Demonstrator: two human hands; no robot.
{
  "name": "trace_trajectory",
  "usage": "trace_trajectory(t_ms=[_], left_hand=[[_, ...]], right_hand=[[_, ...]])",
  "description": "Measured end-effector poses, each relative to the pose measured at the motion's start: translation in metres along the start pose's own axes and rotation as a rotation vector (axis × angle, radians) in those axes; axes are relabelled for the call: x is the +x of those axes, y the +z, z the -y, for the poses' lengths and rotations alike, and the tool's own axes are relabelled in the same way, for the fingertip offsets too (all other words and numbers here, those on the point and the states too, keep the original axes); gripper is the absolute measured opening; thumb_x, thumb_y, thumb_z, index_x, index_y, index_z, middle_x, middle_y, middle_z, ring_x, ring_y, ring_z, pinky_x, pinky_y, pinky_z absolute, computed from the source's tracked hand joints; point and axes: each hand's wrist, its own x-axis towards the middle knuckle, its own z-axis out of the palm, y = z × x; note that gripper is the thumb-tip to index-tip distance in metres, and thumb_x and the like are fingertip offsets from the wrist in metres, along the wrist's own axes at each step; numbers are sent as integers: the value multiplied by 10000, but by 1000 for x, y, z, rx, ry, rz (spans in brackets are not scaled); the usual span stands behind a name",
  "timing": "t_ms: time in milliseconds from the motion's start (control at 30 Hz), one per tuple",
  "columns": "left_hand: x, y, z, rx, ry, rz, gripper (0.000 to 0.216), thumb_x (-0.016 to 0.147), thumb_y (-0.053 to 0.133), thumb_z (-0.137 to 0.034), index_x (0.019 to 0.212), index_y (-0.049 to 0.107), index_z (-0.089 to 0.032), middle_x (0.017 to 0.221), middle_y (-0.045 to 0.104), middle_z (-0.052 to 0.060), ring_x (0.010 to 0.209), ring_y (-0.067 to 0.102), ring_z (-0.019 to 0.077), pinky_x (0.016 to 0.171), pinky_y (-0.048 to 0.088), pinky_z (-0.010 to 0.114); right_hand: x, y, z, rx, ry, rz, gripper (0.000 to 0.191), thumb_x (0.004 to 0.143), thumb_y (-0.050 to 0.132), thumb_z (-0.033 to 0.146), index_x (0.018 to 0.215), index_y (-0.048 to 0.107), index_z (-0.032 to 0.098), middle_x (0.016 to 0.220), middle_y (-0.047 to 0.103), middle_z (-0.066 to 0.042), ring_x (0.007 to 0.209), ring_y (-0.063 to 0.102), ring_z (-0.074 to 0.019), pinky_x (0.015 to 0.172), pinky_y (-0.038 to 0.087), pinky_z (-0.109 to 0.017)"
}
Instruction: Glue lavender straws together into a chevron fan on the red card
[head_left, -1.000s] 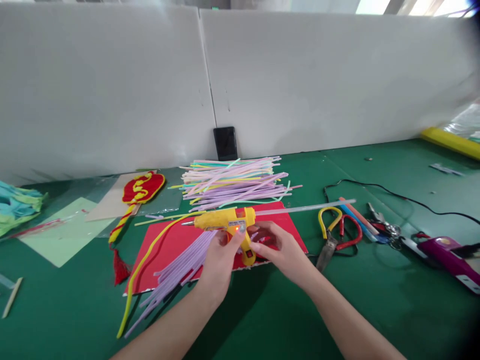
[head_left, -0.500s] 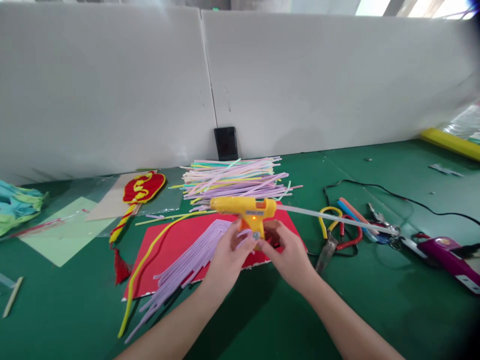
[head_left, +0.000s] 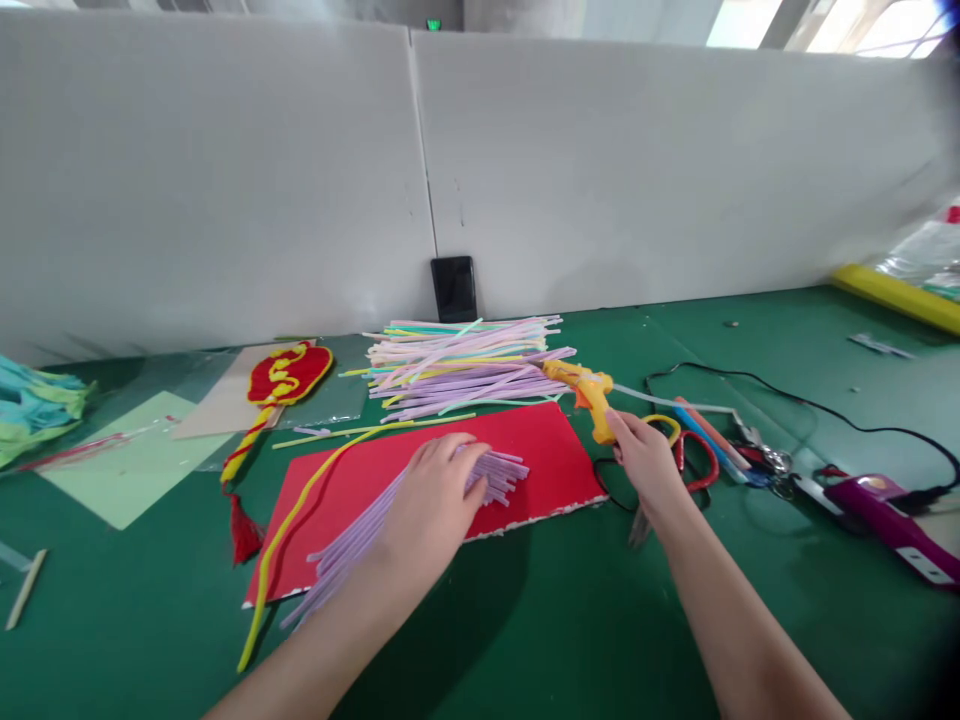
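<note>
My left hand (head_left: 439, 490) is curled over a bundle of purple pipe cleaners (head_left: 501, 474), whose ends stick out past the fingers on both sides. The bundle lies over a red sheet (head_left: 551, 455) with a ragged white front edge. My right hand (head_left: 643, 455) grips a yellow hot glue gun (head_left: 595, 392) by the bottom of its handle. Its nozzle points left toward the pile of pipe cleaners (head_left: 457, 370), and a long clear glue stick (head_left: 667, 402) runs out of its back. Scissor-like pliers with red and yellow handles (head_left: 701, 460) are partly hidden beside my right wrist.
A yellow pipe cleaner (head_left: 289, 520) curves across the red sheet. To the left lies a red and yellow fan-shaped ornament (head_left: 289, 375) with a tassel. A black phone (head_left: 454, 288) leans on the white partition. A purple device (head_left: 892, 525) with a cord, and keys (head_left: 776, 460), are at right.
The glue gun has gone from between both hands to the right and away from me, in my right hand alone. My left hand has let go of it and come down onto the purple pipe cleaners.
</note>
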Motion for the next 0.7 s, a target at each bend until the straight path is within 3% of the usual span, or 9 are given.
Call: trace_trajectory(t_ms=[133,267,333,400,500,700], left_hand=[[6,-27,10,154,-69,69,322,879,468,-211,1177,591,-210,1219,596,59,1103,561,228,955,431,355],[8,-48,27,305,-242,105,373,896,422,-244,1238,550,-171,1294,555,108,1148,548,269,940,436,379],[7,-54,33,338,-354,189,387,891,419,-269,1237,552,-158,1289,558,144,1141,557,299,889,462,397],[4,-56,33,319,-397,305,460,850,492,-309,1292,510,-183,1303,556,143,1160,544,323,864,472,408],[-1,-53,27,267,-366,464,738,738,637,-350,1412,357,-248,1370,503,124,1195,515,351,881,462,429],[0,-44,24,315,-378,520,966,640,724,-294,1465,227,-213,1478,291,229,1267,418,407,915,427,484]], right_hand=[[7,0,-10,-101,30,50,455,796,416,476,924,687,134,850,700,-85,759,609,-206,644,438,-285],[1,4,-6,-255,37,20,431,833,355,406,943,688,156,907,695,-111,819,604,-236,686,420,-316],[-2,6,-4,-336,36,-8,438,855,321,382,940,683,149,913,686,-140,828,597,-254,698,407,-336],[-3,9,-3,-398,15,-31,445,875,290,360,943,673,145,910,680,-153,844,592,-259,716,400,-344],[-3,10,-6,-462,-44,-73,449,900,247,325,993,648,145,930,671,-154,886,579,-259,755,394,-350],[-2,4,-8,-540,-157,-150,400,899,280,268,981,645,127,983,644,-181,941,548,-286,806,396,-405]])
